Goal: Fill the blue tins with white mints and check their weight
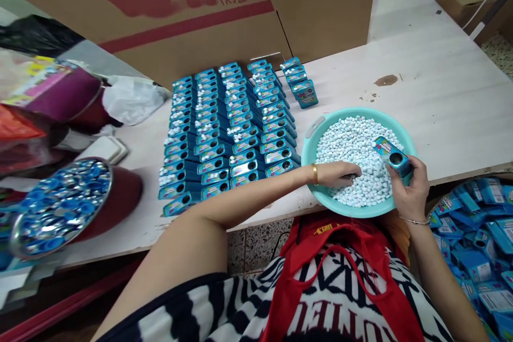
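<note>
In front of me a turquoise basin (405, 127) holds a heap of small white pellets (356, 136) that look like candies. My left hand (339, 173), with a gold bracelet at the wrist, reaches into the heap, fingers drawn together on some pellets and fingertips partly buried. At the basin's right side, my right hand (412, 187) is closed around a blue box (390, 154). This box is tilted over the pellets, and a dark round hole shows at its near end. Left of the basin, several rows of blue boxes (244, 117) stand upright, many with pellets on top.
A red-brown metal pot (128, 187) of blue-and-silver caps stands left. Behind the rows rises a large cardboard carton (320, 10). More blue boxes (476, 256) fill a container below the table's right edge. A brown stain (385, 80) marks the white table (452, 91).
</note>
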A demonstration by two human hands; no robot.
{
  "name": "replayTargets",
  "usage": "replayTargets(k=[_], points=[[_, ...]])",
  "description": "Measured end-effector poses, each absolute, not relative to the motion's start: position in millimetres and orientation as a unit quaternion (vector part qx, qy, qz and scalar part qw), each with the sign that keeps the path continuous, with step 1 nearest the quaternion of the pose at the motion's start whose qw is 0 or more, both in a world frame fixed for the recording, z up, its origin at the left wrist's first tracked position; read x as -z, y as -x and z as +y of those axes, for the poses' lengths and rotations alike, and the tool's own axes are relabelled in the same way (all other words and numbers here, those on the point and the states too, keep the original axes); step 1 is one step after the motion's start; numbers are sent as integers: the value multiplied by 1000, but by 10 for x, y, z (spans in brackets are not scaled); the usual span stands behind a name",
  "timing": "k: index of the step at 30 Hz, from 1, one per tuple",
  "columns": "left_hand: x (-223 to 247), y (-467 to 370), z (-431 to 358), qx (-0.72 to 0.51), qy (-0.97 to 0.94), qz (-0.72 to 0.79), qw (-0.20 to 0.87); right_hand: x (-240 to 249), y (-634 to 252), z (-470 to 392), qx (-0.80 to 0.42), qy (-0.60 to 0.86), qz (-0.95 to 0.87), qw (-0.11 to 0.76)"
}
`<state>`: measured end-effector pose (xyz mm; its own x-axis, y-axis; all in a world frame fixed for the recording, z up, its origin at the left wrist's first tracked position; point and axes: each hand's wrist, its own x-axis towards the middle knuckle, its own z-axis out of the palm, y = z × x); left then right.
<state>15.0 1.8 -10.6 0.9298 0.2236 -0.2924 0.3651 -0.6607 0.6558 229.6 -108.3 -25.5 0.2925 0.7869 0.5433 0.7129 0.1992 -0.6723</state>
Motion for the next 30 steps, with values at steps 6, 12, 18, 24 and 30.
replayTargets(k=[6, 12, 18, 24, 30], points=[[-394, 165, 152, 1, -883, 145, 446, 265, -2294, -1086, -47, 636, -593, 491], [-1143, 86, 287, 10, -941, 166, 295, 261, -2307, -1086, -51, 623, -624, 469], [-1651, -430, 48, 187, -955, 216, 76, 230, -2295, -1081, -56, 600, -651, 462], [-1990, -514, -165, 202, -942, 268, 16, 238, -2294, -1084, -41, 607, -638, 472], [-976, -226, 356, 134, -927, 350, 12, 258, -2296, -1093, -42, 624, -614, 482]])
